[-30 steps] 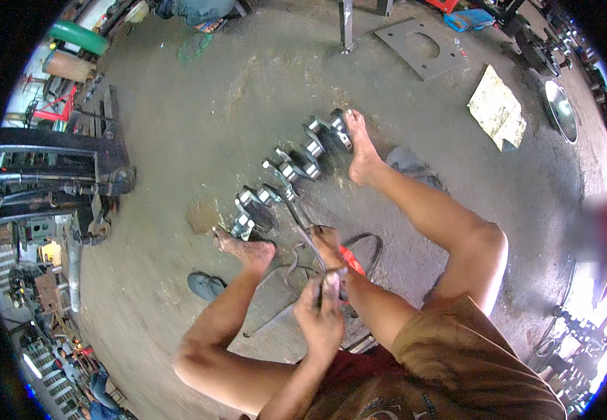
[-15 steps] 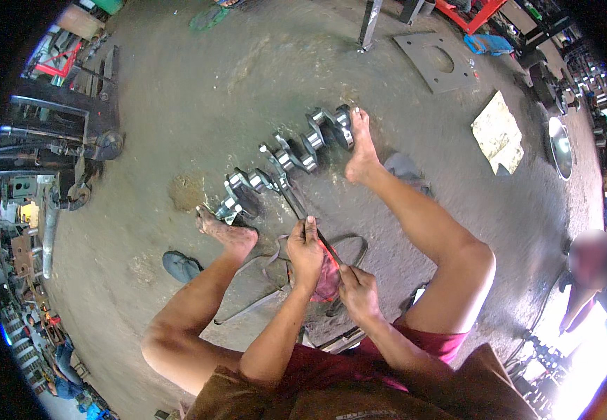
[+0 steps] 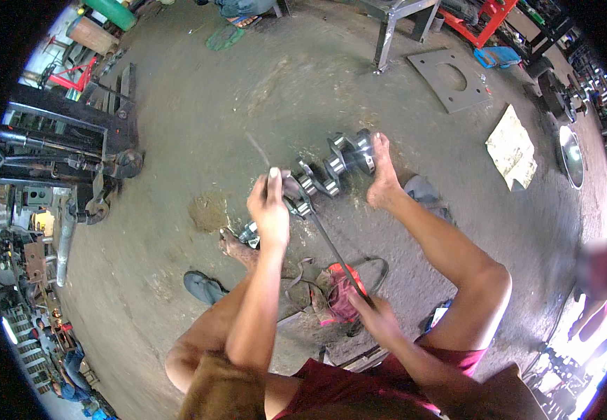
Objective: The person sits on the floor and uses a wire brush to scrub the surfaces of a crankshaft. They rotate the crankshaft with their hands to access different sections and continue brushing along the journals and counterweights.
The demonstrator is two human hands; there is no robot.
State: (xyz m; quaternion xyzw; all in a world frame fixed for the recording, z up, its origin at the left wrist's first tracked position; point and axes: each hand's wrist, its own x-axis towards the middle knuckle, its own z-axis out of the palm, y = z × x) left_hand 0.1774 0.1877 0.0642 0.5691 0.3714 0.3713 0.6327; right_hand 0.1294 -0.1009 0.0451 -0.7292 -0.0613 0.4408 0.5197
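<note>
A shiny crankshaft [image 3: 331, 168] lies slantwise on the floor between my bare feet, its right end against my right foot [image 3: 383, 175]. Its left end is by my left foot [image 3: 237, 246], partly hidden behind my left arm. A long, thin dark strip [image 3: 333, 246] runs from the crankshaft's middle back to my right hand [image 3: 377, 316], which is closed on it and slightly blurred. My left hand [image 3: 268, 206] is closed above the crankshaft's left part, thumb up. A blurred strip end sticks out beyond it, seemingly the same strip; the loop around the shaft is mostly hidden.
A red bag with straps [image 3: 335, 297] lies between my legs. Flip-flops [image 3: 204, 285] rest near each foot. Farther off are a metal plate with a hole [image 3: 450, 82], cardboard [image 3: 510, 150] and a metal basin [image 3: 570, 157]. Machinery [image 3: 72, 140] stands left; other people are at the edges.
My left hand has moved forward and left over the crankshaft, while my right hand has drawn back toward me with the strip. The view has shifted, showing more of the far floor.
</note>
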